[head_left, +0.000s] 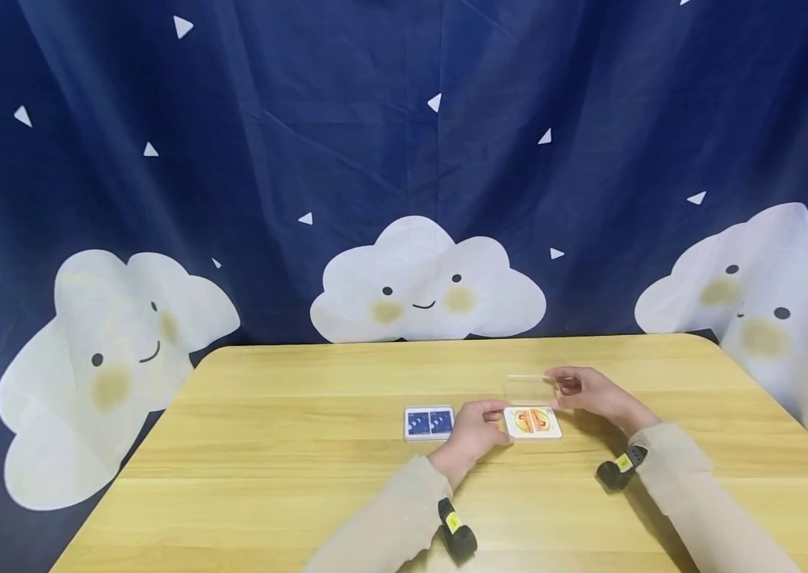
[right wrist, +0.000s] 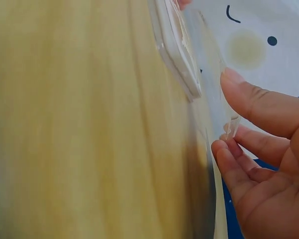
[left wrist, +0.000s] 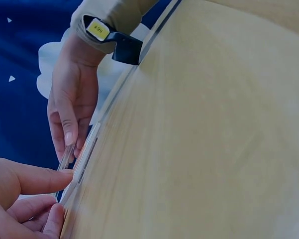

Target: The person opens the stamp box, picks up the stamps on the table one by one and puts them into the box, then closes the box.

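Observation:
My left hand [head_left: 474, 434] grips the left end of a flat white card case [head_left: 550, 434] on the table, thumb on the near side and fingers on the far side. Two cards with orange and yellow pictures [head_left: 534, 420] lie face up in it. A clear plastic lid [head_left: 528, 387] is pinched at its right end by my right hand [head_left: 593, 395], raised just beyond the case. In the right wrist view, the thumb and fingers hold the lid's edge [right wrist: 232, 127], apart from the case [right wrist: 174, 55]. The left wrist view shows the left thumb [left wrist: 40, 179] against the case's edge.
A second flat case [head_left: 418, 437] with dark blue moon-patterned cards lies left of my left hand. The pale wooden table [head_left: 267, 477] ends at a blue curtain [head_left: 375, 119] with white clouds. Black bands with cameras [head_left: 457, 537] sit on both sleeves.

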`<state>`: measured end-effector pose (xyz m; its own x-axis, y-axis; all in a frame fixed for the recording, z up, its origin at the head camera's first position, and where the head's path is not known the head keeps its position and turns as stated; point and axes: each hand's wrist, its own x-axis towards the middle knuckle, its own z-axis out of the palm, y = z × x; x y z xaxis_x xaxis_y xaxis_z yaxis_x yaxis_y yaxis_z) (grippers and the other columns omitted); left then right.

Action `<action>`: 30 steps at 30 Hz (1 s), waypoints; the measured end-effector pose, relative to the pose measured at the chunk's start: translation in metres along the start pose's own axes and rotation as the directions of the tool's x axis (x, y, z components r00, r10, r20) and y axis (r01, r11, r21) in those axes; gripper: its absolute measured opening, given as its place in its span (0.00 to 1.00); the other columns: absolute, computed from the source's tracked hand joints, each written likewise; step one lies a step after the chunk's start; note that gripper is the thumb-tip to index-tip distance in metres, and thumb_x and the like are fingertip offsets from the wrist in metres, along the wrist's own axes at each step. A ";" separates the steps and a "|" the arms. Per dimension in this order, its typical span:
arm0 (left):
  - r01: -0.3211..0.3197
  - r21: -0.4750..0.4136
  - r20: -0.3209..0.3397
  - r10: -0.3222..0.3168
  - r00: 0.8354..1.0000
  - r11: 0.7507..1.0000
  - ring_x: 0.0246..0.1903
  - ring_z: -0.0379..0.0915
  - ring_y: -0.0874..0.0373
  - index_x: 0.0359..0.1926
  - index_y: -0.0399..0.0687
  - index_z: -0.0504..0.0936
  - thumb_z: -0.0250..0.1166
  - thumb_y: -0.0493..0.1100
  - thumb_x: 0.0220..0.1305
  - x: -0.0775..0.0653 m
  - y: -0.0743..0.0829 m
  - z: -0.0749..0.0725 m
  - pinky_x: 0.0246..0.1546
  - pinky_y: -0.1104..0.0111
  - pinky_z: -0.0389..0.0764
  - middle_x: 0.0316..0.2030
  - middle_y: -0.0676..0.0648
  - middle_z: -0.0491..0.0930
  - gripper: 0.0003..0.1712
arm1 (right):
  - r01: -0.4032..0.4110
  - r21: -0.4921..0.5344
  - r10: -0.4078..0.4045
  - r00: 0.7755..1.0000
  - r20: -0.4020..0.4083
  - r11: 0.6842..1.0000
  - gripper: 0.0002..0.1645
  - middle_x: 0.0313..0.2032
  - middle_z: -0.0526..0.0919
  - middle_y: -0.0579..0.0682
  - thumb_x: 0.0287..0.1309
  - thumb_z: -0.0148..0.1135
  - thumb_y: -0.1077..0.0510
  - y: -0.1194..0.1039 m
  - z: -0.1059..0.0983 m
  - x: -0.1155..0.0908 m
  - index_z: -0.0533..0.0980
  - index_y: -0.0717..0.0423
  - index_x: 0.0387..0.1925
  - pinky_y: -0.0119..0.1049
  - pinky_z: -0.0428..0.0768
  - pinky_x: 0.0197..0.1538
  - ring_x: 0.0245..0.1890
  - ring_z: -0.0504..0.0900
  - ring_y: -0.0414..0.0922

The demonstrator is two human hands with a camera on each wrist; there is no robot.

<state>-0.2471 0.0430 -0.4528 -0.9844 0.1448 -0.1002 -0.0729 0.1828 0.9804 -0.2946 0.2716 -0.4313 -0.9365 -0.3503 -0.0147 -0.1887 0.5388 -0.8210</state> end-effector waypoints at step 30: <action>0.029 -0.010 0.006 -0.029 1.000 1.000 0.39 0.69 0.60 0.49 0.38 0.80 0.68 0.20 0.35 -0.001 0.002 0.000 0.39 0.73 0.78 0.38 0.50 0.76 0.33 | 0.020 0.029 -0.022 0.998 0.053 0.999 0.37 0.56 0.70 0.73 0.49 0.70 0.63 -0.003 -0.003 -0.035 0.65 0.78 0.57 0.49 0.71 0.57 0.57 0.69 0.66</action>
<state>-0.2461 0.0429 -0.4503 -0.9809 0.1451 -0.1294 -0.1029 0.1771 0.9788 -0.2624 0.2846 -0.4262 -0.9153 -0.4020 -0.0266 -0.1992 0.5090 -0.8374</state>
